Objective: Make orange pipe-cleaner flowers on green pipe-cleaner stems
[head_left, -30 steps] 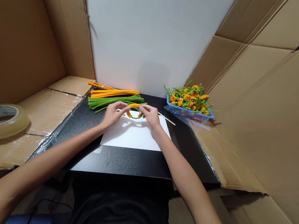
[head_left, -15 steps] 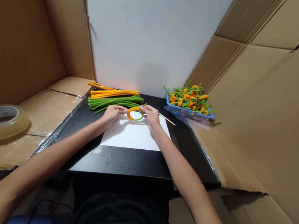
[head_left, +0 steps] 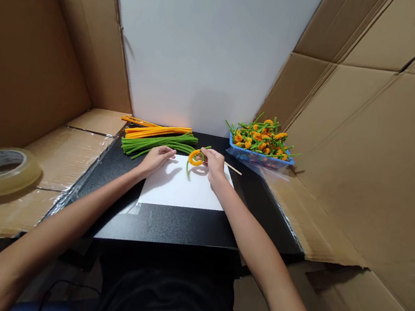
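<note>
On table (head_left: 179,228), blue basket (head_left: 258,159) of pipe-cleaner flowers (head_left: 260,138), R fingers (head_left: 206,156) pinching orange ring (head_left: 192,157), L fingers (head_left: 164,153) together

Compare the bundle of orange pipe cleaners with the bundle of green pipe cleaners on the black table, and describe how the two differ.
The orange pipe cleaners are bright orange; the green pipe cleaners are dark green. The orange bundle lies farther back, toward the white backdrop, while the green bundle lies nearer the white paper. The orange stems lie nearly straight; several green stems bow at their ends. Both are long, thin, fuzzy stems lying flat, roughly parallel.
</note>
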